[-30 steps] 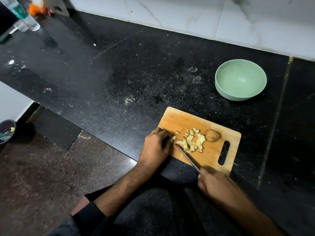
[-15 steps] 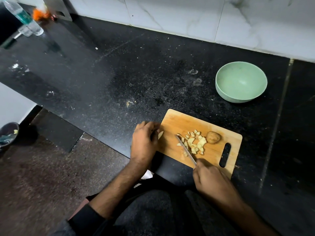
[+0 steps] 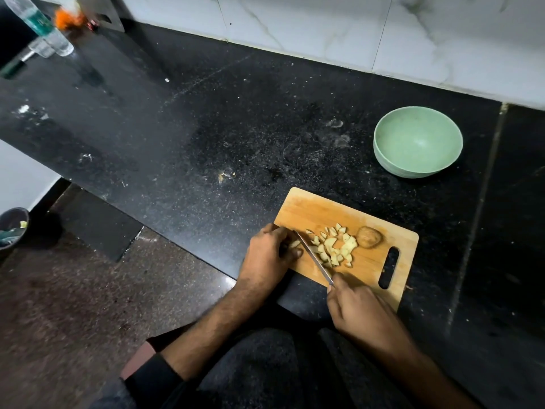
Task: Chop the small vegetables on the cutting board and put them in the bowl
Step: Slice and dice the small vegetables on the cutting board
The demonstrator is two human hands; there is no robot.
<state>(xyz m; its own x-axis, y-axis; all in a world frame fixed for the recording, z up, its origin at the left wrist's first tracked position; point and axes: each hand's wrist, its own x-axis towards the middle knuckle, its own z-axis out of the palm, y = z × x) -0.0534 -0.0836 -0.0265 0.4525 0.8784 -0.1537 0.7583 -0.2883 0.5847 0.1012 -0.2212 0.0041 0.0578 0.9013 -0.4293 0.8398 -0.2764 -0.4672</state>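
Note:
A wooden cutting board lies at the counter's near edge. On it sits a heap of pale chopped vegetable pieces, with a whole brown small vegetable to their right. My left hand rests at the board's left end, its fingers pinching a pale vegetable piece. My right hand grips a knife whose blade slants across the board between that piece and the heap. A green bowl stands empty beyond the board to the right.
The black stone counter runs back to a white tiled wall. At its far left corner stand a plastic bottle and an orange object. A dark bin sits on the floor at the left.
My left hand went left off the heap with a pale piece and now pinches it at the board's left end. The knife blade has swung left from the heap to beside that piece.

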